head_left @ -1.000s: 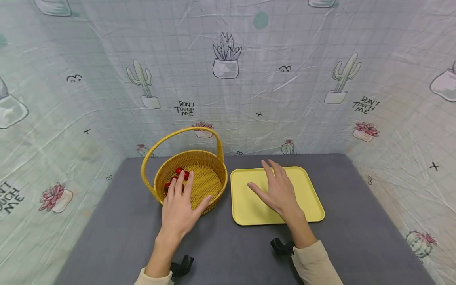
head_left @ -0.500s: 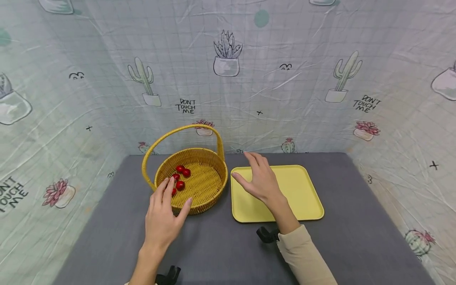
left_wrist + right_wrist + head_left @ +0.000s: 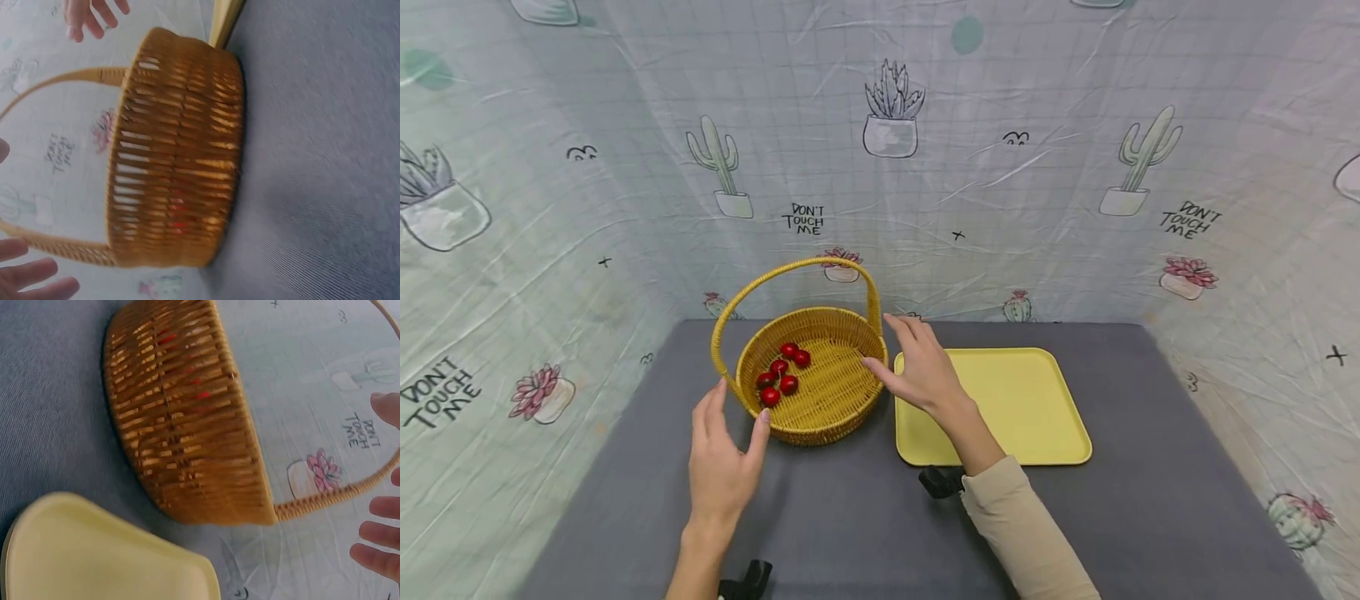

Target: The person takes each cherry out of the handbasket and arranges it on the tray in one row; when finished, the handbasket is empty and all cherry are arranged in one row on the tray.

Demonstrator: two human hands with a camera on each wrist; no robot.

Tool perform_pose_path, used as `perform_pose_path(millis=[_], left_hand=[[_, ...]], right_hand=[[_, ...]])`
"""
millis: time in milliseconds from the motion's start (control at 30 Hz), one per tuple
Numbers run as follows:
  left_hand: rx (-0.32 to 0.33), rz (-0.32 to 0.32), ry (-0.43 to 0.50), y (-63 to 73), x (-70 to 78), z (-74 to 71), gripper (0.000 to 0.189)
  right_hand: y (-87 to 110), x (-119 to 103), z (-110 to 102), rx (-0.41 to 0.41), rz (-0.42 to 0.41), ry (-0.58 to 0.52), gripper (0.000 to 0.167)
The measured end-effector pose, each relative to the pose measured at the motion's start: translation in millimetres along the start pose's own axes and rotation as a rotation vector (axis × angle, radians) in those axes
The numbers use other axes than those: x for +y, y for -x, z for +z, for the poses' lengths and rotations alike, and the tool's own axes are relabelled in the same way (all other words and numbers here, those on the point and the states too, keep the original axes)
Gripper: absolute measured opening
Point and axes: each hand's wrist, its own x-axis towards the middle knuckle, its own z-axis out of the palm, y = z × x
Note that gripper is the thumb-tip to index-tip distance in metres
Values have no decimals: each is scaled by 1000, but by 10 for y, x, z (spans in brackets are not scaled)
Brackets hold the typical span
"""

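The fingers of both hands are spread and grip nothing. The left hand (image 3: 721, 467) no longer covers the basket's inside but stands at its near left side, fingertips close to the foot of the handle (image 3: 827, 260); the right hand (image 3: 921, 367) now shifts off the tray's middle to the basket's right side. So the two hands flank the yellow wicker basket (image 3: 831, 433), which looks unheld; no contact shows. The red cherries (image 3: 788, 385) are now uncovered, in the basket's left half. The basket rests upright on the grey bench (image 3: 850, 533), with the yellow tray (image 3: 1015, 408) just to its right.
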Motion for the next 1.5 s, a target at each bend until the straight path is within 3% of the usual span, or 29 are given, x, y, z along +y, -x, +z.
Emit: perform_pose_path(millis=[167, 367, 500, 667, 900, 1100, 1500], left_hand=[[-32, -112, 28, 9, -140, 40, 74], [-146, -253, 23, -32, -279, 81, 79], [-209, -303, 55, -113, -357, 136, 80], [-237, -313, 108, -198, -460, 234, 79], [-177, -297, 149, -177, -563, 321, 68], [-154, -261, 149, -172, -582, 330, 62], [-158, -258, 147, -173, -582, 325, 60]], right_hand=[[-94, -78, 118, -43, 9, -30, 72], [-187, -156, 292, -111, 10, -57, 73], [-228, -190, 403, -155, 3, -60, 72], [-265, -242, 544, -213, 12, -62, 70], [-337, -335, 736, -304, 12, -50, 70], [-423, -456, 914, -363, 2, -37, 67], [-525, -633, 1226, -497, 2, -52, 62]])
